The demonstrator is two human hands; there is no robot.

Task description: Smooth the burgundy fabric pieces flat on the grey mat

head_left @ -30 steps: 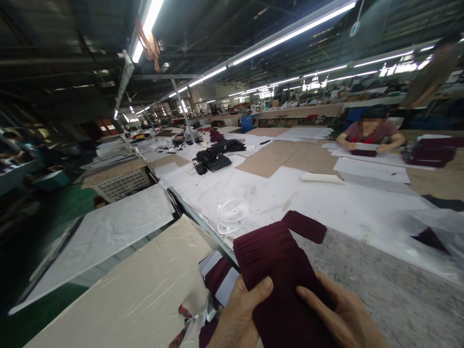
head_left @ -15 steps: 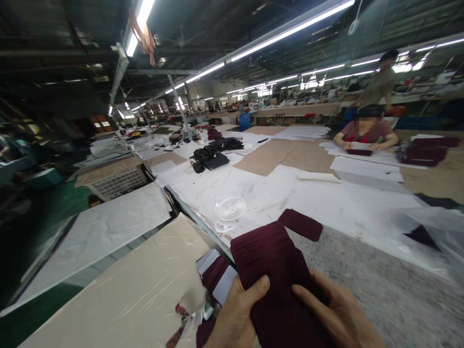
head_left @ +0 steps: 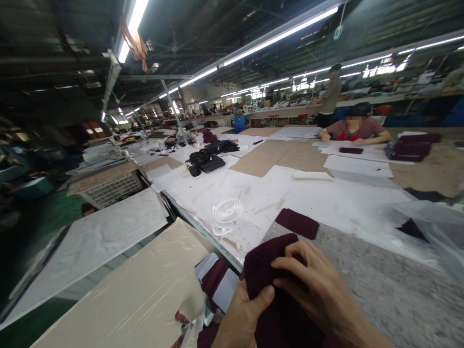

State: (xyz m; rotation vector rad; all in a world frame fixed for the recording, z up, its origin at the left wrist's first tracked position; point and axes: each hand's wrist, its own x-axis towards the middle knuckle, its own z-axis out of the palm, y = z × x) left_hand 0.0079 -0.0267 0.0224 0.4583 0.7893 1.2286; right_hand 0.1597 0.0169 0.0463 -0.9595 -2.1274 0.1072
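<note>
A stack of dark maroon fabric pieces (head_left: 261,266) is held low at the bottom of the view, above the near table edge. My left hand (head_left: 244,316) grips it from the left, thumb on top. My right hand (head_left: 319,290) lies over the top of the stack, fingers curled across its upper end. A single small maroon piece (head_left: 297,223) lies flat on the table just beyond the stack. More maroon and white pieces (head_left: 217,282) sit below, left of the table edge.
A small white fan (head_left: 226,212) lies on the white paper (head_left: 326,198). Black cloth bundles (head_left: 205,160) lie farther back. A seated person (head_left: 353,130) works at the far right beside a maroon stack (head_left: 411,147); another person (head_left: 329,96) stands behind. A beige board (head_left: 137,290) lies at lower left.
My right hand has slid up from the stack's right side over its top, covering the upper end. The stack sits lower in view. A standing person has walked leftward in the background.
</note>
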